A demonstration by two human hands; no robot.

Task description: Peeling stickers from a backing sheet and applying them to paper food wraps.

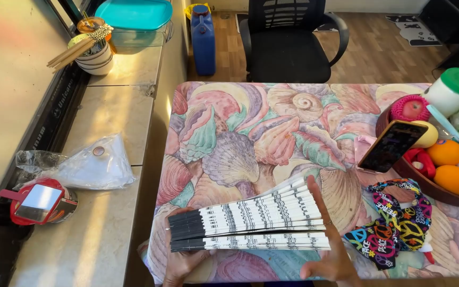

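Here a folding paper fan point(251, 226), partly spread, is held low over the near edge of the tabletop point(229, 138), which is covered by a cloth printed with large seashells in pink, mauve and green. The fan's dark, narrow end is gripped in the left hand point(181, 263), fingers curled under the gathered ribs. The right hand point(330, 250) is laid open against the pale outer ends, fingers stretched flat along the edge, nothing being clasped. The step in hand is judged to be the spreading or closing of the pleats; which of the 2 cannot be told. A steady pinch at the pivot and an even slide of the flat palm would be called for, since thin pleated paper is likely to buckle.

The pleats are stiff, white and marked with black print. Just beside the right hand a soft fabric piece point(397, 223) with bright peace signs is seen. Farther right, a dark phone point(391, 146) is propped on a wooden bowl point(442, 194) of smooth oranges point(455, 178). On the stone ledge point(107, 175) at left lie a crinkled clear bag point(88, 167) and a red-framed mirror point(38, 202).
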